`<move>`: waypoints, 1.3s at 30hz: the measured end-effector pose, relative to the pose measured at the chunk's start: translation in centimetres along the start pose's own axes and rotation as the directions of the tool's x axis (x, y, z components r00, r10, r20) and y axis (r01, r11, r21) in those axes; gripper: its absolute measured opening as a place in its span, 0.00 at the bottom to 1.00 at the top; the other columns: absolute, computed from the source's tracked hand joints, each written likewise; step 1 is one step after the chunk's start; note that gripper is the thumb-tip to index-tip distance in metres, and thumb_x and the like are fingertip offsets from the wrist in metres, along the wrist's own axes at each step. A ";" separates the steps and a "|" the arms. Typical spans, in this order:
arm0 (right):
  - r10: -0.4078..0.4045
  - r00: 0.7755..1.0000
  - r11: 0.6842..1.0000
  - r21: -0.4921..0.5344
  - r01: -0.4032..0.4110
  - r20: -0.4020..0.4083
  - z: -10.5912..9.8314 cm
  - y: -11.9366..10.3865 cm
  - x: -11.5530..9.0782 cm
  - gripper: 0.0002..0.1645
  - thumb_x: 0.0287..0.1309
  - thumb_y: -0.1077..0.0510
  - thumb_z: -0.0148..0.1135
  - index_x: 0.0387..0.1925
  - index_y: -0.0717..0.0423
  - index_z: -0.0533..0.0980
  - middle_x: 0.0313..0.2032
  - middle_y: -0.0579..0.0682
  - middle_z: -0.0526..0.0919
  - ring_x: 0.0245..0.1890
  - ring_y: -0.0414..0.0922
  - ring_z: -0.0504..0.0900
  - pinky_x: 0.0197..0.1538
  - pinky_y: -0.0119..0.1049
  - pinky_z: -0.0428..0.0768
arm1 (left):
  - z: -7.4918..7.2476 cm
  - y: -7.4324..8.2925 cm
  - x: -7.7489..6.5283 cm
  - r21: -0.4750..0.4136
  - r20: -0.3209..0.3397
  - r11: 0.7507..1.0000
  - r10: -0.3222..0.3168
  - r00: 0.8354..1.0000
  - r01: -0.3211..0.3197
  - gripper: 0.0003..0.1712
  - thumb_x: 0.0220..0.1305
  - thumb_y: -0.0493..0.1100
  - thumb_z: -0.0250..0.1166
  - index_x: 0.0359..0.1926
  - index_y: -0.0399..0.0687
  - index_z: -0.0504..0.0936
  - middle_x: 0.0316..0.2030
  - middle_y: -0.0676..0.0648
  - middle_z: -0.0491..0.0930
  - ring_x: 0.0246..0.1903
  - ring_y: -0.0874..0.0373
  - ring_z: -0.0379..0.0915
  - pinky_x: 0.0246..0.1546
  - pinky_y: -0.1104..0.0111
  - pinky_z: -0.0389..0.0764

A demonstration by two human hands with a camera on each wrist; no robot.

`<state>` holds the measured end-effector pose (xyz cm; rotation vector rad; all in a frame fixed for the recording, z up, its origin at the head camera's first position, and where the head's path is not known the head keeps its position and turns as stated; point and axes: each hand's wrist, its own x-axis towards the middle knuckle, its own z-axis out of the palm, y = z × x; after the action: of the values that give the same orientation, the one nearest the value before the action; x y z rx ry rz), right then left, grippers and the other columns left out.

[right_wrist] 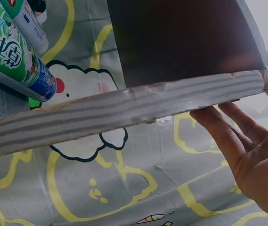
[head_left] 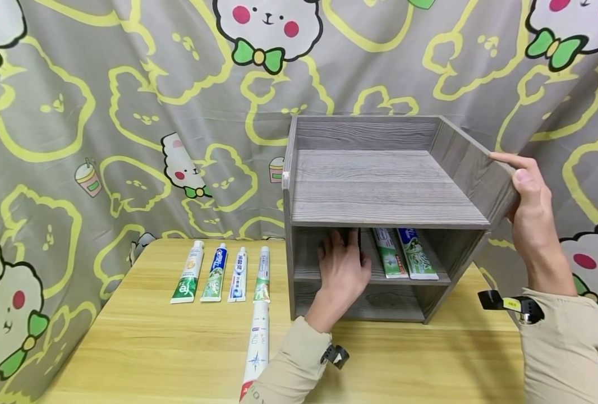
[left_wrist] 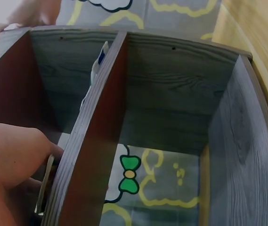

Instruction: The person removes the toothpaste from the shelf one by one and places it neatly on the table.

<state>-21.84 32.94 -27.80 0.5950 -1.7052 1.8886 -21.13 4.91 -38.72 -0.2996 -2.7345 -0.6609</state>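
Observation:
A grey wooden shelf unit [head_left: 380, 191] stands on the wooden table [head_left: 152, 348]. My left hand [head_left: 343, 268] reaches into the left part of its middle shelf, fingers stretched out flat on the board. In the left wrist view the left hand [left_wrist: 11, 155] has a thin pale edge beside it that I cannot identify. My right hand [head_left: 528, 196] grips the top front corner of the right side panel [right_wrist: 124, 110], thumb on the edge and fingers [right_wrist: 228, 132] against the outer face. Two green-and-white toothpaste tubes [head_left: 404, 253] lie on the middle shelf's right part.
Several toothpaste tubes [head_left: 225, 274] lie in a row on the table left of the shelf unit. One more white tube [head_left: 256, 348] lies nearer me, beside my left sleeve. A cartoon-print curtain [head_left: 127, 112] hangs behind and around the table.

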 end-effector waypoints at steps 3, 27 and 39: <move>0.004 1.000 1.000 0.006 -0.004 -0.002 0.0 -0.1 0.0 0.26 0.73 0.54 0.47 0.66 0.58 0.74 0.52 0.56 0.73 0.37 0.48 0.75 0.30 0.29 0.78 | 0.0 -0.2 0.1 -0.038 0.009 0.999 0.007 1.000 -0.006 0.32 0.74 0.47 0.59 0.76 0.51 0.68 0.70 0.26 0.64 0.69 0.29 0.61 0.67 0.40 0.67; 0.002 1.000 1.000 0.011 -0.002 -0.009 0.0 -0.1 0.1 0.25 0.72 0.55 0.48 0.66 0.58 0.74 0.52 0.56 0.73 0.38 0.48 0.74 0.32 0.30 0.78 | -0.4 -2.2 -0.7 -0.188 -0.224 0.969 0.117 0.968 -0.161 0.28 0.67 0.37 0.63 0.67 0.41 0.74 0.48 0.37 0.76 0.39 0.46 0.77 0.33 0.60 0.84; 0.003 1.000 1.000 -0.001 -0.003 -0.006 0.1 -0.2 0.0 0.26 0.73 0.54 0.48 0.66 0.58 0.74 0.51 0.56 0.74 0.36 0.47 0.75 0.30 0.29 0.78 | -2.0 -2.8 -1.8 -0.400 -0.257 0.889 0.123 0.959 -0.221 0.30 0.68 0.35 0.59 0.71 0.42 0.72 0.52 0.38 0.79 0.35 0.52 0.79 0.34 0.64 0.84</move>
<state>-21.74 32.88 -27.68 0.5863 -1.7036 1.8894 -19.73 1.26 -38.82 -0.5259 -2.2921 -1.1636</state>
